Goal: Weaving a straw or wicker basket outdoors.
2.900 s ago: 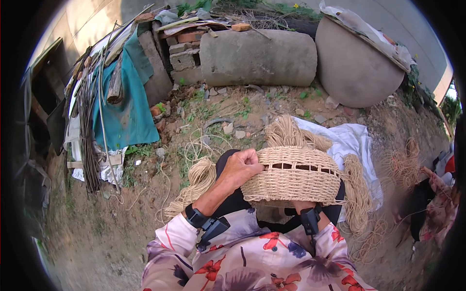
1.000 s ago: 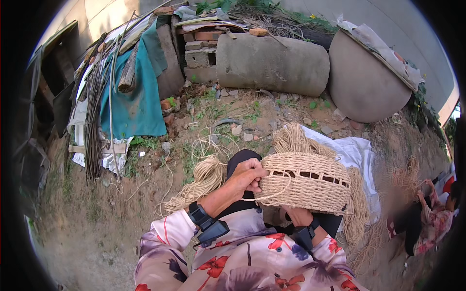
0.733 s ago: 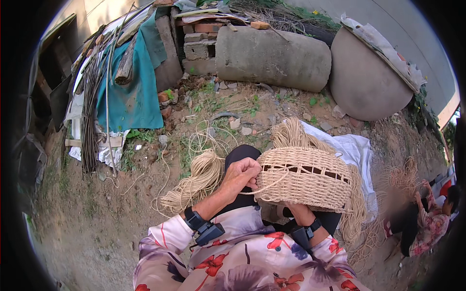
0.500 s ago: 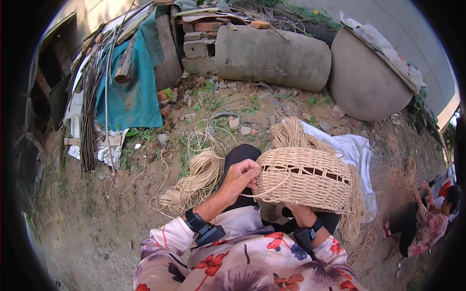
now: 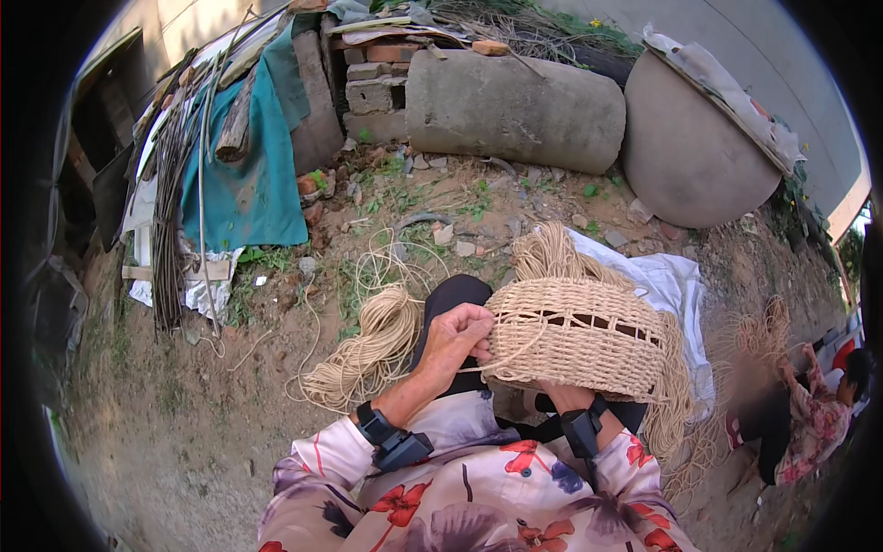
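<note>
A tan basket (image 5: 579,354) of woven cord lies tilted over my lap, with an openwork gap across its side. At its left edge, my left hand (image 5: 457,338) is closed in a pinch, thumb against fingers. A loose cord (image 5: 515,357) loops from the weave to beneath that hand and seems held in it; the fingertips hide the exact grip. My right hand (image 5: 566,396) reaches up under the basket's lower rim, its fingers hidden. Long loose strands (image 5: 561,253) hang off the basket's far side, and more strands (image 5: 674,396) fall at its right.
A coil of tan cord (image 5: 372,336) lies on the dirt left of my knee. White sheeting (image 5: 676,285) spreads right of the basket. Another person (image 5: 814,419) sits at far right beside more cord. Farther off stand a concrete cylinder (image 5: 515,110), a round grey slab (image 5: 694,152) and a teal cloth (image 5: 253,156).
The left forearm has shifted very slightly, and the view has moved a little. Both hands stay at the same places on the basket.
</note>
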{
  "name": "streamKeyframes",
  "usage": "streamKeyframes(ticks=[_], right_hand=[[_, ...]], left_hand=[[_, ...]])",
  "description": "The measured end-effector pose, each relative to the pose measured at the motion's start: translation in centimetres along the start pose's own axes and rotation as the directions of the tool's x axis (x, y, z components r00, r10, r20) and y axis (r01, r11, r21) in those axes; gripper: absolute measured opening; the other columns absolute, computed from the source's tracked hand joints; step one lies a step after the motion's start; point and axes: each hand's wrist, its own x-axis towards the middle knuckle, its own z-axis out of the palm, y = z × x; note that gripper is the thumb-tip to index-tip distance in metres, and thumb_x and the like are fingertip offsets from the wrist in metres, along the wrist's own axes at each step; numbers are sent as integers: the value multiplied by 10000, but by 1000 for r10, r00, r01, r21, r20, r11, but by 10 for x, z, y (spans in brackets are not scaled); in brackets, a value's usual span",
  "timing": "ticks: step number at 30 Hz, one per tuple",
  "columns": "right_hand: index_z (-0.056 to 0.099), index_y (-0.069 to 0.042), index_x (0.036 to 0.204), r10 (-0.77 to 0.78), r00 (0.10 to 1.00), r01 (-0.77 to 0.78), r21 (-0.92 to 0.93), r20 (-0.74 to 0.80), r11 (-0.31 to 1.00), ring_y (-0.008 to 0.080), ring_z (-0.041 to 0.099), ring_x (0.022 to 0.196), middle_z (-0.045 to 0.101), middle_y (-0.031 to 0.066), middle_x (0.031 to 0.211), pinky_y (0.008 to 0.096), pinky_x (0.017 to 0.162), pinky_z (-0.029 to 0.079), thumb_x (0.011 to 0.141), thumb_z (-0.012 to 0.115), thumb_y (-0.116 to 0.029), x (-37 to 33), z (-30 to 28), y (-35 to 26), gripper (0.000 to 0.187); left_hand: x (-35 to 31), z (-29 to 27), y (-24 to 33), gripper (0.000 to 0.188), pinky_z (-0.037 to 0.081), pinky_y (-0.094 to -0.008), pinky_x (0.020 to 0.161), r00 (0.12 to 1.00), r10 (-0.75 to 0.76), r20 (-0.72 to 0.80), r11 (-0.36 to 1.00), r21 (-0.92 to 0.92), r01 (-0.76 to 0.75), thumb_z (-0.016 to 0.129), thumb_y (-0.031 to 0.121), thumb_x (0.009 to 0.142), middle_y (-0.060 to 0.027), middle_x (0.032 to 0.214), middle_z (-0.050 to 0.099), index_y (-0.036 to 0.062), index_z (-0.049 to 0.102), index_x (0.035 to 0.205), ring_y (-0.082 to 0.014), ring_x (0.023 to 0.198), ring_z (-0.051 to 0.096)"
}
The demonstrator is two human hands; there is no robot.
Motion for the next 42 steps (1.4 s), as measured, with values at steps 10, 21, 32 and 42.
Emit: streamKeyframes(ticks=[10,21,32,42], right_hand=[[498,-117,1380,142,990,-139,187,-6,973,258,494,1272,528,96,1389,418,1088,384,970,467,-359,30,9,-13,477],[532,-110,1346,224,975,-219,196,-2,956,248,529,1233,561,95,1352,402,1063,408,971,452,-354,16,2,9,455],[452,-26,1364,175,975,-167,-62,141,984,179,475,1259,514,91,1337,276,1106,383,1010,391,-142,2,51,25,377],[481,-15,1336,-211,895,46,-391,-392,919,201,529,1194,563,111,1281,321,1053,423,997,405,-135,-25,53,62,367]], left_hand=[[15,15,39,180,532,-212,539,999,42,5,958,283,-42,666,148,929,4,752,615,14,638,1044,-53,628,588],[34,29,21,183,445,-267,473,928,372,34,702,644,-305,646,137,890,-39,606,606,-20,593,815,-88,497,548],[43,-15,19,157,489,-473,647,912,403,-71,302,951,-60,613,160,751,-180,708,640,65,557,863,-391,681,635],[14,-230,-29,404,480,-364,611,782,-125,-611,890,279,360,707,244,793,-79,840,635,92,562,1138,-163,697,602]])
